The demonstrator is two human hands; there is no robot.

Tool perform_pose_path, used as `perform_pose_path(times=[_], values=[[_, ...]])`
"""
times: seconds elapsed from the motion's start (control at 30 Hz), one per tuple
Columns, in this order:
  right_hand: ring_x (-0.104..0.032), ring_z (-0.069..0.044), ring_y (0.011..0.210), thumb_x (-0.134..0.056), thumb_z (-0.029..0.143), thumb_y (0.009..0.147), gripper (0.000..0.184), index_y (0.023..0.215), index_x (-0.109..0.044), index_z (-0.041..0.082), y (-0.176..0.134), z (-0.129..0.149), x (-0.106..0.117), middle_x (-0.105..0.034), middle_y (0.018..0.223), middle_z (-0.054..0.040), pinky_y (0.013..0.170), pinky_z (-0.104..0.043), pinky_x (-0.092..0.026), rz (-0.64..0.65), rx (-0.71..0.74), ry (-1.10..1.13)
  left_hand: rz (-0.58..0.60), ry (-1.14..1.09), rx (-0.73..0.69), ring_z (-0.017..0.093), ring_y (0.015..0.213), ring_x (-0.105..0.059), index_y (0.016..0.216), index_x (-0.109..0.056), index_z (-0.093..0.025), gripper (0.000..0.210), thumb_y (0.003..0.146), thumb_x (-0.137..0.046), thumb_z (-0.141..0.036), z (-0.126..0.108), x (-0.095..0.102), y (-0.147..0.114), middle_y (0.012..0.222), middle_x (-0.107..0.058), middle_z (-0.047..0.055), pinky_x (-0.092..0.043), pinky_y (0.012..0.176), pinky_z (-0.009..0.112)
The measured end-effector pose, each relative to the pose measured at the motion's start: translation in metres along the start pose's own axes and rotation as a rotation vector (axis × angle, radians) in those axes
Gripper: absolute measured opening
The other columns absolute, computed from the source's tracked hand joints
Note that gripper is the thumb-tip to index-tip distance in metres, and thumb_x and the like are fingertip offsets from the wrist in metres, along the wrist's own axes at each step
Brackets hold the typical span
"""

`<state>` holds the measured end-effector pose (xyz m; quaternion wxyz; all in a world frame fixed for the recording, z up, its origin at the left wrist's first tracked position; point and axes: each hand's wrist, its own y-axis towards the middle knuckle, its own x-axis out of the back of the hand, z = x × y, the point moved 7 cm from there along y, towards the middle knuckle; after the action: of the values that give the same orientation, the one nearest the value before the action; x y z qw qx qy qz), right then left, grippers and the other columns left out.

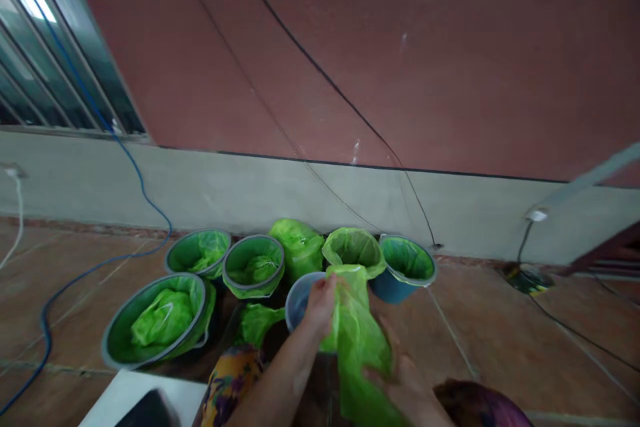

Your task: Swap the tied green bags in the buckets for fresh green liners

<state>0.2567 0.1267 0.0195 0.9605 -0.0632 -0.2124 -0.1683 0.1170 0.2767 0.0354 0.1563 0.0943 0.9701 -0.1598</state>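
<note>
A long, see-through green mesh bag [357, 340] hangs in front of me between both hands. My left hand [320, 307] pinches it near its top edge. Lower down, my right hand [400, 377] grips the side of the bag, its fingers slightly blurred. Just left of my left hand is a grey-blue bucket [295, 313], partly hidden by that hand and forearm. Behind the bag stands a bucket lined with green mesh [345, 247]. To its right is a blue bucket [397, 287] with a green liner folded over its rim.
Several grey-rimmed buckets with green mesh liners, such as the large one [113, 340], stand at left. A full green bag [297, 240] leans by the wall [250, 190]. A blue hose [47, 320] crosses the tiled floor. A dark object [147, 410] lies on a white surface [120, 390].
</note>
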Motion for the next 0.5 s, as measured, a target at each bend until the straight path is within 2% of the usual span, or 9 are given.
perform_pose_path(times=[0.03,0.1,0.23,0.37,0.43,0.5], values=[[-0.067,-0.033,0.104,-0.072,0.030,0.063,0.057,0.119,-0.067,0.023,-0.002,-0.006,0.006,-0.073,0.112,-0.0098,0.090,-0.045,-0.053,0.023,-0.014,-0.052,-0.018,0.019,-0.036,0.015,0.053,-0.056,0.074,-0.062,-0.015,0.045,0.075,-0.059,-0.060,-0.006,0.007,-0.001,0.063,-0.063,0.002,-0.046,0.053,0.028],[-0.071,-0.029,0.083,-0.064,0.028,0.068,0.029,0.094,-0.076,0.024,-0.002,-0.013,0.033,-0.077,0.090,-0.0057,0.078,-0.039,-0.055,0.025,-0.033,-0.126,-0.079,0.164,-0.152,0.015,0.054,-0.055,0.072,-0.062,-0.015,0.046,0.077,-0.057,-0.061,-0.025,0.027,0.000,0.063,-0.062,0.002,-0.044,0.053,0.027],[-0.064,-0.022,0.058,-0.064,0.038,0.070,0.021,0.080,-0.076,0.024,0.002,-0.024,0.111,-0.073,0.068,-0.0018,0.056,-0.031,-0.050,-0.036,-0.101,-0.048,-0.141,0.606,-0.380,0.013,0.050,-0.045,0.053,-0.052,-0.019,0.044,0.082,-0.052,-0.053,-0.067,0.061,0.003,0.048,-0.049,-0.001,-0.035,0.050,0.025],[-0.068,-0.028,0.073,-0.068,0.048,0.065,0.028,0.072,-0.074,0.022,0.006,-0.030,0.180,-0.075,0.078,-0.0086,0.071,-0.038,-0.055,-0.178,-0.077,0.012,-0.139,0.748,-0.444,0.010,0.047,-0.035,0.045,-0.042,-0.020,0.043,0.079,-0.055,-0.042,-0.084,0.078,0.004,0.043,-0.035,-0.005,-0.028,0.049,0.024],[-0.069,-0.034,0.081,-0.062,0.049,0.067,0.032,0.076,-0.075,0.021,0.004,-0.030,0.205,-0.075,0.083,-0.0133,0.076,-0.046,-0.054,-0.353,-0.137,-0.176,-0.154,0.709,-0.422,0.010,0.049,-0.038,0.048,-0.047,-0.019,0.037,0.077,-0.058,-0.039,-0.080,0.077,0.001,0.045,-0.039,-0.005,-0.029,0.050,0.023],[-0.068,-0.040,0.091,-0.055,0.047,0.072,0.041,0.095,-0.075,0.020,0.000,-0.013,0.208,-0.073,0.094,-0.0183,0.081,-0.055,-0.051,-0.527,-0.151,-0.473,-0.177,0.636,-0.387,0.011,0.053,-0.046,0.057,-0.057,-0.018,0.026,0.076,-0.059,-0.035,-0.069,0.068,-0.006,0.052,-0.050,-0.004,-0.034,0.053,0.022]])
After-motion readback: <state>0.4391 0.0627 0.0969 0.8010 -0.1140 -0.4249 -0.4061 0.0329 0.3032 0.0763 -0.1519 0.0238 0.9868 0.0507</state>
